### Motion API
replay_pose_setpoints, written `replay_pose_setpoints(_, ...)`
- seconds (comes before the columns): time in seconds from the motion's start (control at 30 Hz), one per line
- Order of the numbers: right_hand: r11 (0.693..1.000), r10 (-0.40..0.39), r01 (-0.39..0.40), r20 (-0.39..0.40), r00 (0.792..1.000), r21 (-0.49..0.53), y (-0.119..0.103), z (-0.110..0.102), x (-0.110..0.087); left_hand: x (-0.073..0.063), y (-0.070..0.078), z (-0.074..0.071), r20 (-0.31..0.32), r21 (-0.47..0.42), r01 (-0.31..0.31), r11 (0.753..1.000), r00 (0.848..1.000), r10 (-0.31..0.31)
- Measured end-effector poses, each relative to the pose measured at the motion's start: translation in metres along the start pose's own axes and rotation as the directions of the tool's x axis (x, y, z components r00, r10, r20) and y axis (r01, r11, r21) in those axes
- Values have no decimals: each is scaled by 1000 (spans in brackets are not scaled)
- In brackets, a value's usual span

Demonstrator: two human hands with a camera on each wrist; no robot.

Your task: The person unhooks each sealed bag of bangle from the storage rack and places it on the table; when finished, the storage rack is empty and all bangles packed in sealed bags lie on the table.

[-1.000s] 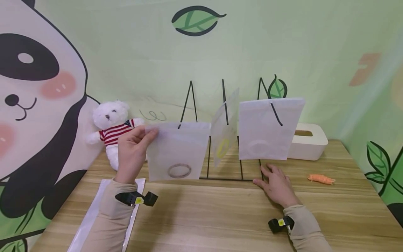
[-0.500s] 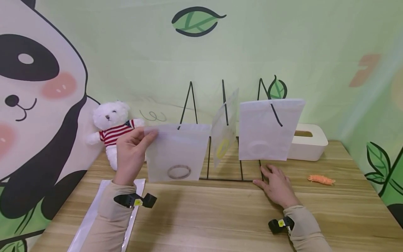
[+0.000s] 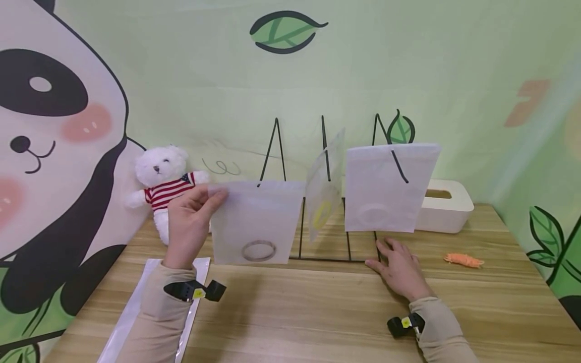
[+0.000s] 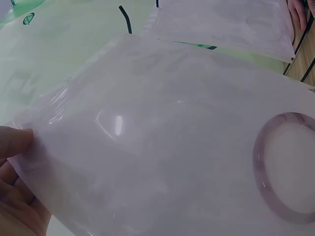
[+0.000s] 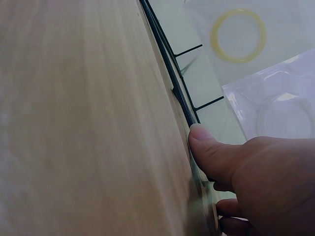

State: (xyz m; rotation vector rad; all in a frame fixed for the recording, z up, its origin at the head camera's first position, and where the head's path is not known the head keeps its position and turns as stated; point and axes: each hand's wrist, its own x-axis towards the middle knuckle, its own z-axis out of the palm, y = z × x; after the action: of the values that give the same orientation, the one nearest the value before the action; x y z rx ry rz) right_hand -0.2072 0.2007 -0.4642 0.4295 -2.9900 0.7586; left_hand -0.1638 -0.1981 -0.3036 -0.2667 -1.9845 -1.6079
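Note:
My left hand [image 3: 189,222] pinches the upper left corner of a translucent plastic bag [image 3: 254,217] with a brownish-pink bangle [image 4: 268,167] inside. A hook of the black wire display rack [image 3: 317,259] passes through the bag's top edge. To its right, a second bag [image 3: 320,186] with a yellow bangle [image 5: 238,35] hangs turned nearly edge-on. A third bag [image 3: 390,191], holding a pale ring, hangs from the right hook. My right hand [image 3: 401,267] holds the rack's front right base corner, thumb on the front bar [image 5: 170,69].
A white teddy bear [image 3: 161,166] in a striped shirt sits at the back left. A white tissue box [image 3: 447,206] stands behind the right bag. Orange cord [image 3: 463,260] lies on the right. Under my left forearm is a flat white plastic packet [image 3: 131,307].
Almost nothing differs. The held bag and my left hand have sunk very slightly; my right hand stays at the rack's corner.

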Motion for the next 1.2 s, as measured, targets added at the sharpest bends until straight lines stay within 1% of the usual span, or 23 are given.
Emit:
replay_pose_setpoints(0.23, 1000, 3, -3, 2, 1000, -1, 1, 1, 1, -2, -1, -2, 8, -5, -4, 1000, 1000, 4)
replay_pose_setpoints(0.47, 1000, -2, 2, -3, 1000, -6, 1, 1, 0, -7, 2, -6, -7, -20, -13, 1000, 1000, 13)
replay_pose_setpoints(0.53, 1000, -4, 4, -4, 1000, -8, 1, 1, 0, -9, 4, -8, -16, -29, -8, 1000, 1000, 8)
replay_pose_setpoints(0.63, 1000, -5, 5, -4, 1000, -8, 1, 1, 0, -14, 6, -12, -20, -56, 15, 998, 1000, -17)
replay_pose_setpoints(0.7, 1000, -4, 4, -3, 1000, -6, 1, 1, 0, -18, 8, -15, -19, -72, 43, 996, 999, -44)
replay_pose_setpoints(0.8, 1000, 0, 0, -3, 1000, 1, 2, 2, 1, -25, 10, -19, -29, -102, 106, 989, 994, -110)
replay_pose_setpoints(0.87, 1000, 0, 0, -4, 1000, 2, 2, 2, 1, -29, 11, -21, -44, -131, 156, 979, 986, -163)
replay_pose_setpoints(0.97, 1000, 0, 0, -1, 1000, 5, 2, 2, 1, -33, 8, -23, -68, -153, 231, 961, 968, -243)
replay_pose_setpoints(1.03, 1000, 1, -1, 1, 1000, 6, 2, 2, 1, -34, 3, -25, -68, -142, 278, 950, 955, -290)
replay_pose_setpoints(1.1, 1000, 1, -1, 2, 1000, 6, 2, 2, 1, -34, -3, -26, -54, -99, 320, 942, 944, -326)
replay_pose_setpoints(1.2, 1000, 1, -1, 3, 1000, 6, 2, 1, 1, -31, -14, -30, -6, -25, 374, 927, 927, -374)
